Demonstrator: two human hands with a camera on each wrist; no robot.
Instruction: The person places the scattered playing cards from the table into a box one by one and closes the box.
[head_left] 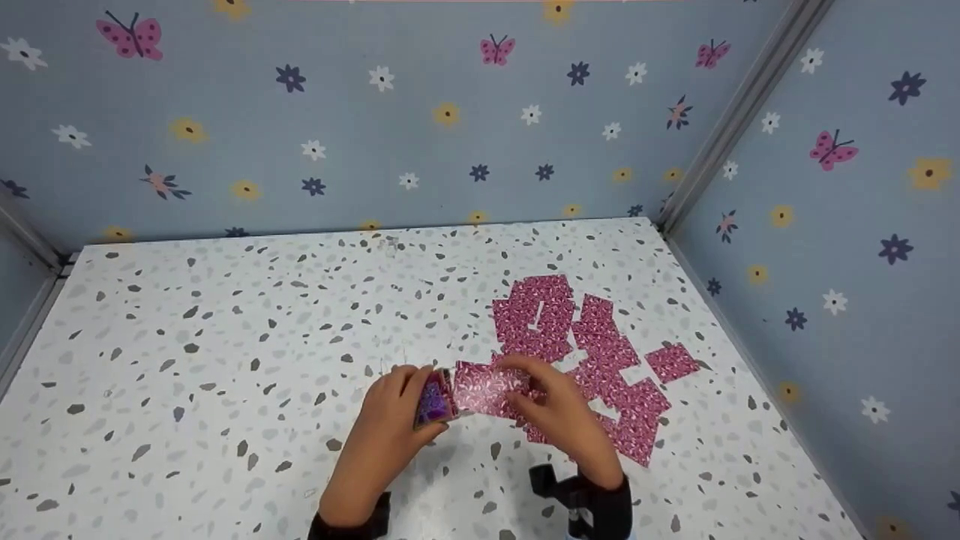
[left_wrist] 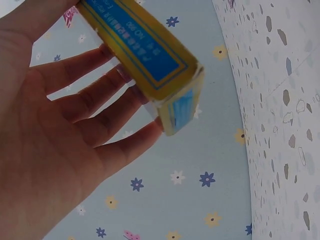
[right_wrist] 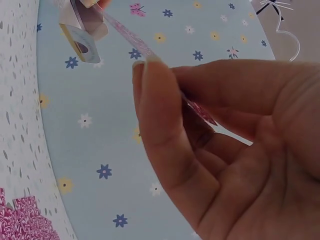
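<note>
A: Status? A small card box (head_left: 433, 405) is held in the left hand (head_left: 390, 420), fingers curled round it, just above the desk (head_left: 225, 360).

B: Confirmed. One pink-backed card (head_left: 484, 388) is pinched in the right hand's (head_left: 559, 412) grip, thumb against fingers, its far end at the box mouth. The step is judged to be a card passing between box and hand; which direction cannot be told.

A: Rest of the cards (head_left: 592, 352)?

B: Laid out overlapping on the desk, just right of the hands. A clean single-card pinch is called for next, with the box kept steady.
</note>
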